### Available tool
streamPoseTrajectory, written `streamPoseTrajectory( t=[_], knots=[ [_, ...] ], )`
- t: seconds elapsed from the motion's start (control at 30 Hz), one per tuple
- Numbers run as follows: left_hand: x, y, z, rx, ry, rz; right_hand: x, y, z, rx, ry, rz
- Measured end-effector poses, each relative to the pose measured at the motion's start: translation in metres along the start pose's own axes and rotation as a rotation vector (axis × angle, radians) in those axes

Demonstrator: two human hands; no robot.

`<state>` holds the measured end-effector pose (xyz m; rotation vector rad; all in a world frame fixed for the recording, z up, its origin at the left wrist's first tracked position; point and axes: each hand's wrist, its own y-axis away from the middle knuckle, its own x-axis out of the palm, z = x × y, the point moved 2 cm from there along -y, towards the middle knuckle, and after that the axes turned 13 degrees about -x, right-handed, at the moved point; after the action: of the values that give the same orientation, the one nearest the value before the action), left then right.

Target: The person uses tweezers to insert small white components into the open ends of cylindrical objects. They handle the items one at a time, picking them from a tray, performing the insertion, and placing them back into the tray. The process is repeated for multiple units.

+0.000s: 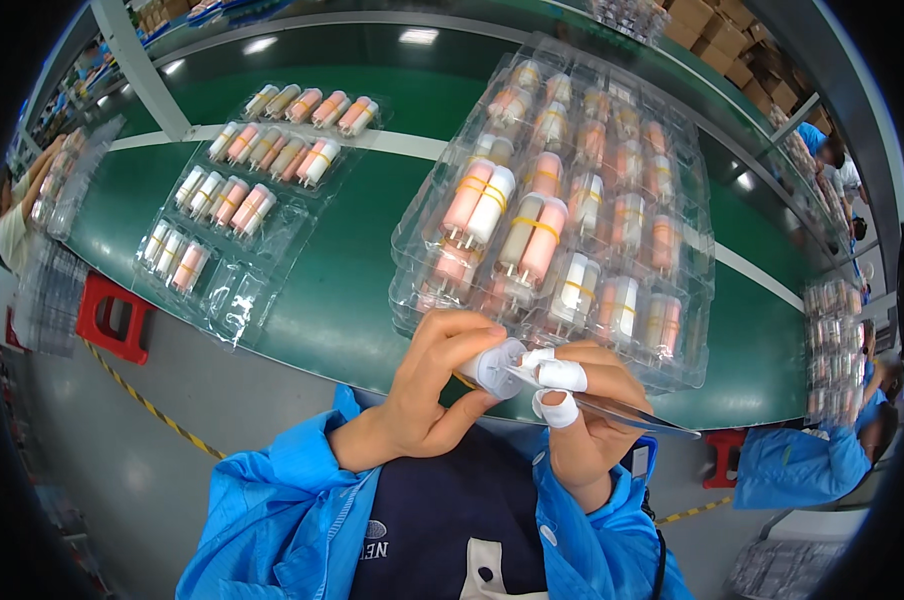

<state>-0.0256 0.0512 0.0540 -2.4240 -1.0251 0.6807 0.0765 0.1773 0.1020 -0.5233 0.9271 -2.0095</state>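
White tape wraps right fingers gripping slim tool; left fingers clasp cylinder.

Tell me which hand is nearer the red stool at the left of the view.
Left. The left hand is to the right of the red stool, well apart; the right hand lies farther right, beyond the left one.

We see that the trays are of clear, thin, glossy plastic, and that the held cylinder has a smooth, translucent plastic end. The long tool looks to us like smooth, shiny metal, while the finger wraps seem matt and cloth-like. We also notice the smooth, glossy tabletop, the cloth jacket with a light sheen, and the boxes of matt cardboard.
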Motion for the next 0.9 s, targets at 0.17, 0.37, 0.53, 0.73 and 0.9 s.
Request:
streamPoseTrajectory(
  t=[0.17,0.37,0.53,0.73,0.9],
  knots=[
    [0.0002,-0.0002,0.0001,-0.003,0.006,-0.004,0.0002,0.0003,-0.0026,0.014,-0.017,0.004],
    [0.0001,0.0007,0.0007,-0.006,-0.002,-0.001,0.0004,0.0000,-0.0032,0.032,-0.009,-0.001],
    [0.0000,-0.0002,-0.0008,-0.010,0.009,-0.007,-0.0004,-0.0019,-0.0044,0.044,0.005,0.050],
    [-0.0022,-0.0026,-0.0021,0.016,-0.032,0.012,-0.0003,-0.0016,-0.0053,0.042,-0.015,0.031],
    [0.0001,-0.0018,-0.0046,-0.024,0.029,-0.015,-0.0004,-0.0001,-0.0065,0.029,-0.045,0.008]
  ],
)
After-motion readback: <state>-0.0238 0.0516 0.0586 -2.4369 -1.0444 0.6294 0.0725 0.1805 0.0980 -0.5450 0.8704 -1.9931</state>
